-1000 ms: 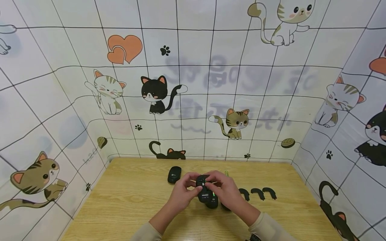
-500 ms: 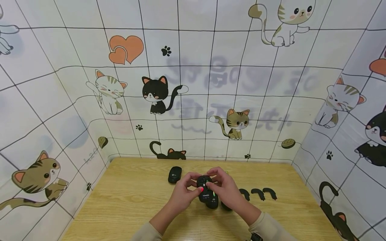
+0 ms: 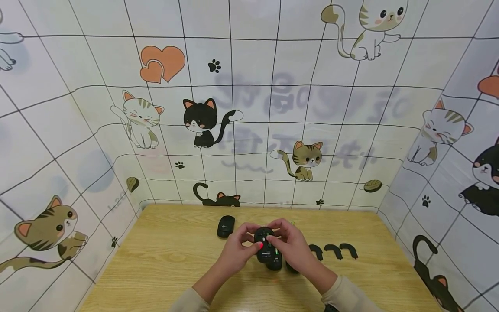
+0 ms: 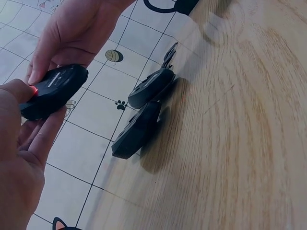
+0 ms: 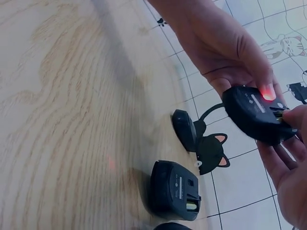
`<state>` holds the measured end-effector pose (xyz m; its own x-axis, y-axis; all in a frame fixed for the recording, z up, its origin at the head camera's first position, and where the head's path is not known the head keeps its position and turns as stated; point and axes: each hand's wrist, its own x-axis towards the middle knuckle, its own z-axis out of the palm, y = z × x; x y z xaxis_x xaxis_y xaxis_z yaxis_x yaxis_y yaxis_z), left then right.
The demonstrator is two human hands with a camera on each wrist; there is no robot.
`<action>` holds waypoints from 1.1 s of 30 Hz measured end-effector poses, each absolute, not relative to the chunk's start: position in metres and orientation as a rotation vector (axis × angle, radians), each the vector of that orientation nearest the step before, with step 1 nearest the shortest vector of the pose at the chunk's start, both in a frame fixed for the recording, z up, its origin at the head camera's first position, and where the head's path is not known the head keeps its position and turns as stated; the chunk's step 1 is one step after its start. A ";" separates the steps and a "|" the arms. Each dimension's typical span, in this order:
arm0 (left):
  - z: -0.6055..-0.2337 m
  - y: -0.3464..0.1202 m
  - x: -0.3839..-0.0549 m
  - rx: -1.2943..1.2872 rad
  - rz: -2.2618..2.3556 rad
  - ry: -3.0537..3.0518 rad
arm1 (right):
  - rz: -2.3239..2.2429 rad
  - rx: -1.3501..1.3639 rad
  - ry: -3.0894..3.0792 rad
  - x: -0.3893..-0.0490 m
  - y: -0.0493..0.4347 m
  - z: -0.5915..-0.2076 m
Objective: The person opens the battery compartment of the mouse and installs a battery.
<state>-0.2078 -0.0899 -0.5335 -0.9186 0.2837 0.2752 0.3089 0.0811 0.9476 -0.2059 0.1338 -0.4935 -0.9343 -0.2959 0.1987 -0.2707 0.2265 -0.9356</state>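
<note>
Both hands hold a black computer mouse [image 3: 265,255] above the table, its underside facing up. My left hand [image 3: 238,248] grips its left side, and a red glow from the mouse lights the thumb tip. My right hand [image 3: 291,246] holds the other side, its thumb at the battery slot, where a bit of green battery [image 5: 278,115] shows in the right wrist view. Just below lies another upturned mouse [image 5: 172,189] with a green battery [image 5: 192,206] in its slot. A further mouse [image 3: 292,267] is partly hidden under my right hand.
A black mouse [image 3: 225,226] sits further back on the left of the wooden table [image 3: 163,260]. Curved black covers [image 3: 348,250] lie in a row to the right. Behind my right hand a small green thing [image 3: 293,224] peeks out. Cat-printed sheeting [image 3: 249,104] surrounds the table.
A red glow has appeared at my left thumb tip since the earliest frame. The held mouse and both hands have shifted only slightly.
</note>
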 end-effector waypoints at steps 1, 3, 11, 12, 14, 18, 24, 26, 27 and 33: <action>-0.534 -0.090 -0.208 -0.622 -2.019 -2.305 | -1.857 -0.562 2.444 -0.206 0.134 -0.494; -0.535 -0.092 -0.209 -0.609 -2.023 -2.317 | -1.854 -0.564 2.443 -0.206 0.135 -0.495; -0.536 -0.098 -0.211 -0.573 -2.062 -2.317 | -1.811 -0.646 2.312 -0.209 0.140 -0.502; -0.536 -0.099 -0.211 -0.566 -2.070 -2.318 | -1.808 -0.650 2.289 -0.209 0.141 -0.503; -0.536 -0.100 -0.212 -0.550 -2.088 -2.323 | -1.800 -0.652 2.247 -0.210 0.142 -0.505; -0.537 -0.103 -0.213 -0.545 -2.129 -2.325 | -1.794 -0.633 2.194 -0.210 0.144 -0.507; -0.537 -0.105 -0.214 -0.556 -2.144 -2.336 | -1.790 -0.608 2.170 -0.209 0.144 -0.507; -0.538 -0.106 -0.215 -0.551 -2.146 -2.344 | -1.790 -0.599 2.168 -0.209 0.144 -0.507; -0.538 -0.106 -0.215 -0.551 -2.146 -2.346 | -1.790 -0.598 2.166 -0.209 0.144 -0.507; -0.540 -0.107 -0.216 -0.560 -2.140 -2.355 | -1.776 -0.599 2.158 -0.210 0.144 -0.507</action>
